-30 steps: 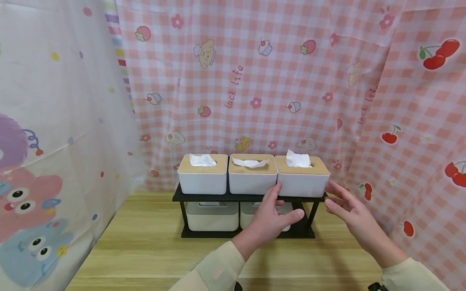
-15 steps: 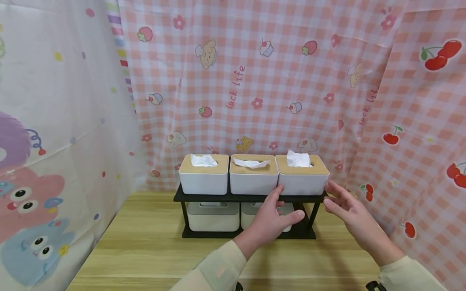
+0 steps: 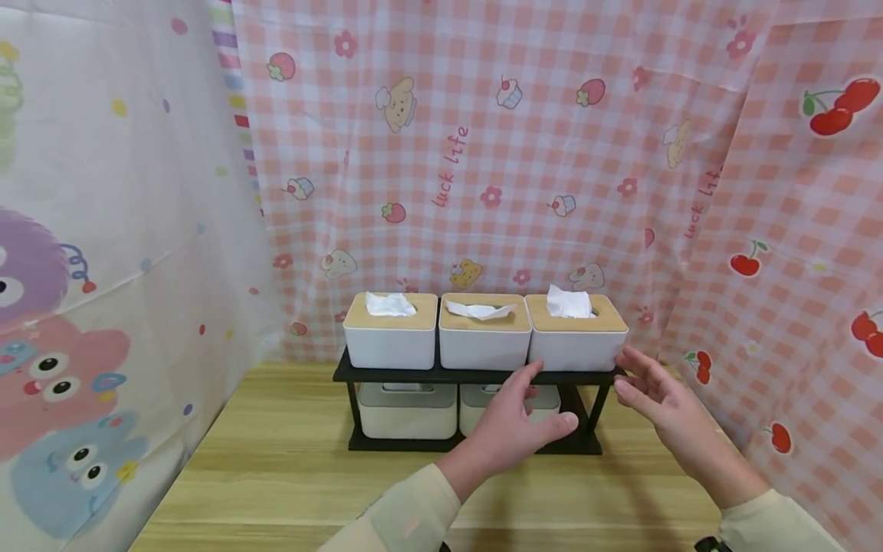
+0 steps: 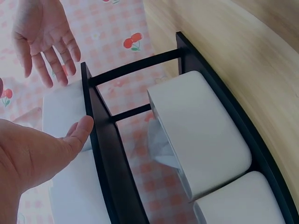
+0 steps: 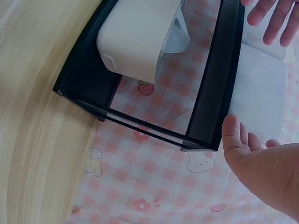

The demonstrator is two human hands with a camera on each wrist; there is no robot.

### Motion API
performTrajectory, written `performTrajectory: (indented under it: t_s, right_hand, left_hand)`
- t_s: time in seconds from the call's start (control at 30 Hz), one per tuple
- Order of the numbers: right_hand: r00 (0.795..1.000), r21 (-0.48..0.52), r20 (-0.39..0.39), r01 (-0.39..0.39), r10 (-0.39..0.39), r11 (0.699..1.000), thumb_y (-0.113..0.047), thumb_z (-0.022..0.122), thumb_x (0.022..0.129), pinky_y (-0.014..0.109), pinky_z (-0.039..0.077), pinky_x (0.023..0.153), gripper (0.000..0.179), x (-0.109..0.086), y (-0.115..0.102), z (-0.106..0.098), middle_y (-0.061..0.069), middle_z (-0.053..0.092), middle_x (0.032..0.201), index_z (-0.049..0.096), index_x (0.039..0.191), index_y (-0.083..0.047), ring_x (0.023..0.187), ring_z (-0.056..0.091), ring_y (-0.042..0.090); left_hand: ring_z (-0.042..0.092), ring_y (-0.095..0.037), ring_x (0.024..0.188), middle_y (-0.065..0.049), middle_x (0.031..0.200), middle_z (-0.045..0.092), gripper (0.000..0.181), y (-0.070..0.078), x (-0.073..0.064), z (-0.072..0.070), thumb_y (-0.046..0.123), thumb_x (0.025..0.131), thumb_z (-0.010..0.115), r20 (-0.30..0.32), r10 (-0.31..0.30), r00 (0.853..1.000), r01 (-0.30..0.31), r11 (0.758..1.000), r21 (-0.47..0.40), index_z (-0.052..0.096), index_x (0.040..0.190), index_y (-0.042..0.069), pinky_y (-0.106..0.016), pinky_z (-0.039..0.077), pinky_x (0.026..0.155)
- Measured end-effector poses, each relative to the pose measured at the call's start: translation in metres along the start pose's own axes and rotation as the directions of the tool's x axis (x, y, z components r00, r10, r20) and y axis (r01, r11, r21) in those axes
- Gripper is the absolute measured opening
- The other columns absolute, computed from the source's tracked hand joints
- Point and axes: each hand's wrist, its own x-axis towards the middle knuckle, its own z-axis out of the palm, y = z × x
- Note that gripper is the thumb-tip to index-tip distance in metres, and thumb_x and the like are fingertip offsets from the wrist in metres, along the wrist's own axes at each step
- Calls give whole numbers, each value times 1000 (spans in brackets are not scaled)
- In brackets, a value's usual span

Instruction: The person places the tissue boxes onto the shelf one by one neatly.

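Three white tissue boxes with wood-tone lids line the top tier of a black two-tier rack (image 3: 386, 376). White tissue sticks out of each. Near the front of the right tissue box (image 3: 578, 350) is my left hand (image 3: 513, 425), its fingertips overlapping the box's lower left corner in the head view, thumb spread apart. At that box's right end, my right hand (image 3: 662, 402) has extended fingers close to the side, thumb toward the front. Neither hand is wrapped round anything. The left wrist view shows both hands, the left (image 4: 42, 154) and right (image 4: 44, 39), about the upper tier.
On the lower tier sit two grey-topped tissue boxes, left (image 3: 407, 418) and right (image 3: 476, 414), the latter partly hidden by my left hand. The middle tissue box (image 3: 484, 349) and left tissue box (image 3: 389, 349) stand above. The wooden table (image 3: 276, 475) meets patterned cloth walls (image 3: 483, 153).
The left hand has drawn slightly down from the right tissue box's front. That box now sits a little farther back, nearly level with its neighbours. The right hand stays beside it. The head view shifted slightly.
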Motion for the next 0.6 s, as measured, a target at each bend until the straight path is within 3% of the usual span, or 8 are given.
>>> performTrajectory:
  t_s: [0.2, 0.27, 0.43, 0.6]
  right_hand:
    - [999, 1, -18, 27, -27, 1000, -13, 55, 112, 10, 53, 94, 65, 0, 3, 0, 3, 48, 154, 24, 166, 7, 121, 56, -17]
    - [1000, -3, -13, 23, -23, 1000, -13, 55, 112, 9, 53, 94, 65, -1, 2, 0, 6, 48, 156, 24, 166, 6, 121, 55, -17]
    - [1000, -85, 1, -5, 5, 996, -21, 56, 113, 8, 50, 94, 68, -3, -3, 1, 27, 37, 166, 23, 169, 0, 123, 52, -16]
    - [1000, -234, -3, 3, -4, 972, -28, 61, 111, 10, 50, 92, 71, -4, -7, 6, 25, 40, 167, 27, 169, -7, 132, 54, 11]
  left_hand:
    - [53, -32, 145, -11, 168, 42, 87, -4, -1, -3, 51, 97, 74, 4, 11, 1000, -11, 1000, 14, 33, 168, 23, -52, 51, 114]
    - [52, -33, 147, -9, 169, 41, 87, -6, -2, -4, 51, 97, 74, 7, 13, 1000, -13, 1000, 18, 33, 168, 24, -52, 51, 115]
    - [51, -35, 147, -8, 170, 40, 90, -12, -8, -10, 54, 96, 75, 4, 15, 1000, -16, 998, 60, 32, 169, 22, -53, 51, 115]
    - [48, -31, 150, -1, 172, 38, 92, -17, -20, -21, 62, 96, 71, -18, 49, 999, -43, 973, 225, 33, 169, 20, -56, 49, 116]
